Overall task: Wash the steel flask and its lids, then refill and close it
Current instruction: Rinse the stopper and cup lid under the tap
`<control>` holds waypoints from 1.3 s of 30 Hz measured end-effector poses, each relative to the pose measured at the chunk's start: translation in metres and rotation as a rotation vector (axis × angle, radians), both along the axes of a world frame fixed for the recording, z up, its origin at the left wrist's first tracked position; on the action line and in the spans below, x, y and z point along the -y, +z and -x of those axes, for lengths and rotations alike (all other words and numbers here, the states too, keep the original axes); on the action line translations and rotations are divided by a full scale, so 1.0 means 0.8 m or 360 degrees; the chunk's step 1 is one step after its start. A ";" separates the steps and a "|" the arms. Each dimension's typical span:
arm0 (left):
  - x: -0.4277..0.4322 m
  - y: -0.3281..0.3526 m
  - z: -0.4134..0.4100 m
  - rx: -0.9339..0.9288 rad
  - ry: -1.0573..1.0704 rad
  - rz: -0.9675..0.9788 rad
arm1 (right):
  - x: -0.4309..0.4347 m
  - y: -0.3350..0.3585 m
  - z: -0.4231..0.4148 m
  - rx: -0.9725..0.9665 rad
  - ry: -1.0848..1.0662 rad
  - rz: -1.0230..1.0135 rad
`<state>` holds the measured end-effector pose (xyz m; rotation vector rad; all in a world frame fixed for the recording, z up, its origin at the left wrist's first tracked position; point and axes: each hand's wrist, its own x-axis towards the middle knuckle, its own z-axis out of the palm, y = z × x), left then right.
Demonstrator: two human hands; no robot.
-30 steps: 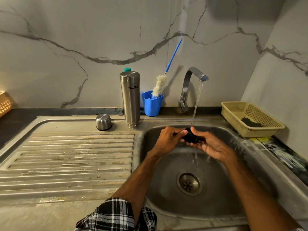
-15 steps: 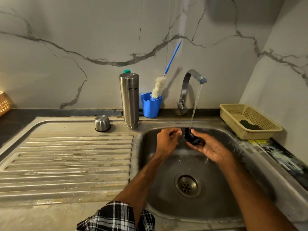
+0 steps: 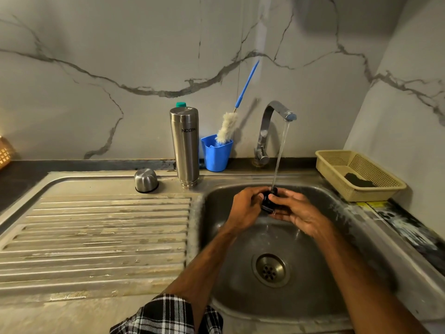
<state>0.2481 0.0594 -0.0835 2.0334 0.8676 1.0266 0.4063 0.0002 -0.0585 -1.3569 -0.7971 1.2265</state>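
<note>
Left hand (image 3: 243, 208) and right hand (image 3: 298, 213) grip the lid (image 3: 267, 201) under running water (image 3: 280, 153); left of them flask (image 3: 185, 145) and cap (image 3: 146, 180) stand upturned (probably washed); refilling, closing remain

I face a pale far wall (image 3: 120, 56) of marble look, crossed by dark grey veins; it meets a like side wall (image 3: 409, 97) in the corner on my right. A dark counter (image 3: 24, 182) runs along the foot of the far wall. Nearer lies a steel sink unit: the ribbed draining board (image 3: 96, 237) on the left, the basin (image 3: 240, 290) on the right with a round drain (image 3: 271, 270) in its floor. A chrome tap (image 3: 267, 126) stands at the basin's far edge, water running. The light is dim and warm, with a shadow (image 3: 349, 15) high on the far wall
</note>
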 end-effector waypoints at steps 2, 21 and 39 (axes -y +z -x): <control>0.001 0.003 0.000 0.0022 0.0000 0.0001 | -0.002 0.003 0.001 0.0057 -0.0060 -0.0081; 0.002 -0.001 -0.001 -0.0019 0.0158 0.0157 | -0.014 -0.007 0.014 0.1016 -0.0313 -0.0231; 0.000 -0.001 -0.002 -0.0017 0.0164 0.0140 | -0.020 -0.012 0.023 0.1030 -0.0435 -0.0277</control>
